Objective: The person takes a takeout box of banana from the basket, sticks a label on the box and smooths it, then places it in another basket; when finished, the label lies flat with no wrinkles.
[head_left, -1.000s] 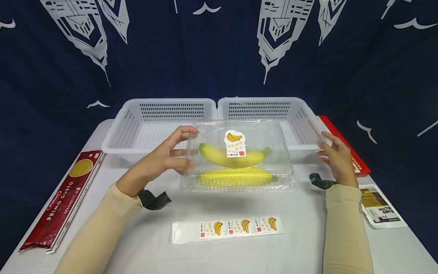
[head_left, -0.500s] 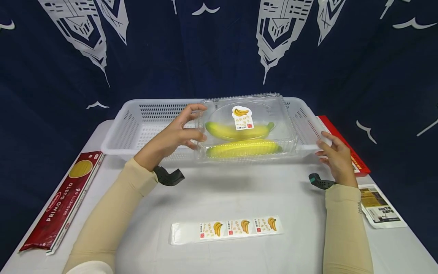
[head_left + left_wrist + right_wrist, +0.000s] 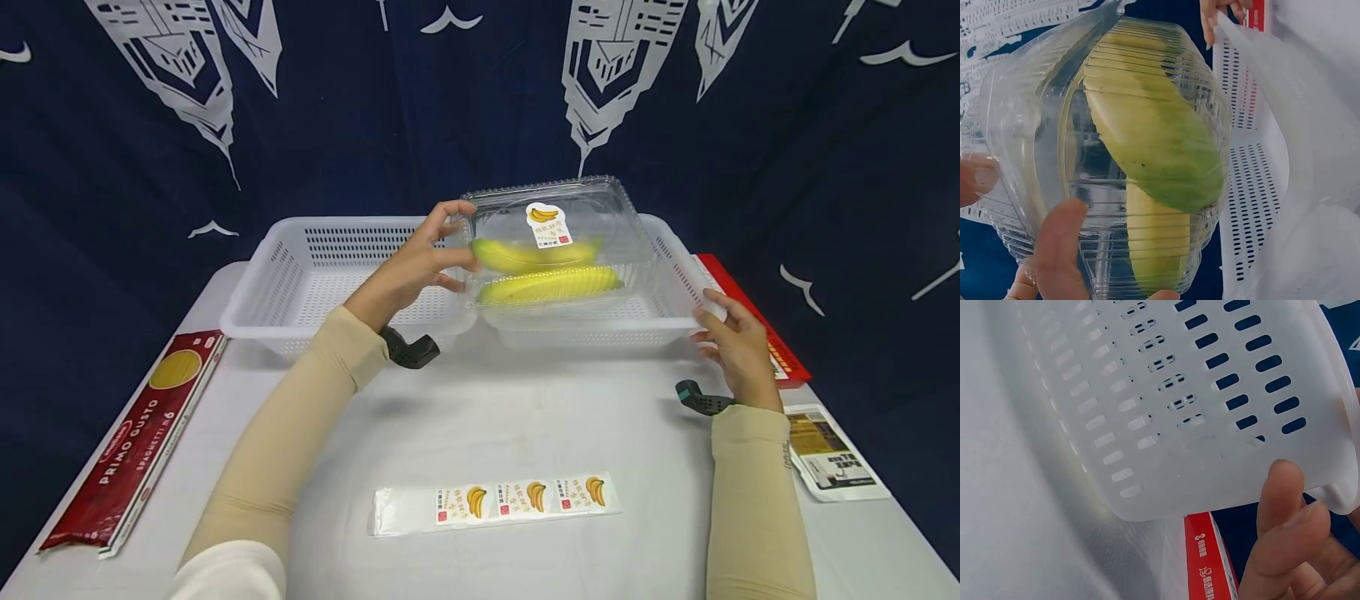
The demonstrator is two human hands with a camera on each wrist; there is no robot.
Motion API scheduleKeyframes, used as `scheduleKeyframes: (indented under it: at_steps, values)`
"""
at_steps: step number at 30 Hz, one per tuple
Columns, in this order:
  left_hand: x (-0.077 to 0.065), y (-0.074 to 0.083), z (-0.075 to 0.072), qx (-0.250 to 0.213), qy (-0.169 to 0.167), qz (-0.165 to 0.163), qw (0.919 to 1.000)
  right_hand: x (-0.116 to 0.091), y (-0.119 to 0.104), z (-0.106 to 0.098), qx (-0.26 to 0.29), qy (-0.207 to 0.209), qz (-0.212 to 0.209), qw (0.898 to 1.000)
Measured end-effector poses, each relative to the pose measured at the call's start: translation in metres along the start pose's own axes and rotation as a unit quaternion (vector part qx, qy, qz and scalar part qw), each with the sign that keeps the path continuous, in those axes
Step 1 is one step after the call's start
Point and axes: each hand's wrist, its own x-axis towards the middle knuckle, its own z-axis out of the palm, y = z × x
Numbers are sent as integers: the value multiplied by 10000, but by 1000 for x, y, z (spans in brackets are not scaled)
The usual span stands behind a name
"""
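Observation:
My left hand point(image 3: 412, 275) grips the left end of a clear plastic clamshell box point(image 3: 603, 212), holding it tilted above the right-hand white basket point(image 3: 592, 337). A white banana-picture sticker point(image 3: 550, 225) is on its lid. Inside lie two yellow bananas point(image 3: 551, 286) with greenish ends. In the left wrist view, the thumb point(image 3: 1060, 250) presses on the ribbed side of the box. At the front right corner of that basket, my right hand point(image 3: 738, 350) pinches the rim. The right wrist view shows its fingers point(image 3: 1285, 487) at the basket's corner.
Left of that basket stands another white basket point(image 3: 300, 321). A red spaghetti pack point(image 3: 131, 437) lies at the left. A red box point(image 3: 783, 358) and a pouch point(image 3: 836, 454) lie at the right. A strip of banana stickers point(image 3: 498, 504) lies in front.
My left hand has raised the box with the bananas and moved it back and to the right, from in front of the baskets to above the right one. My right hand stays at the rim.

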Motion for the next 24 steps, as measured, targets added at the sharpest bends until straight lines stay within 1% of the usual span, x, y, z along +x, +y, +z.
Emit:
scheduleKeyframes:
  at_steps: [5,14,19,24]
  values:
    - [16,-3,4,-98,110,-64,9999,0,0,0,51,22,-10,10000]
    - [39,-14,14,-214,310,-323,9988,1,1,0,15,53,39,10000]
    - [51,-23,22,-192,426,-405,9981,1,1,0,20,65,25,10000]
    - [61,-35,30,-232,474,-453,9976,2,1,0,179,70,-80,9998]
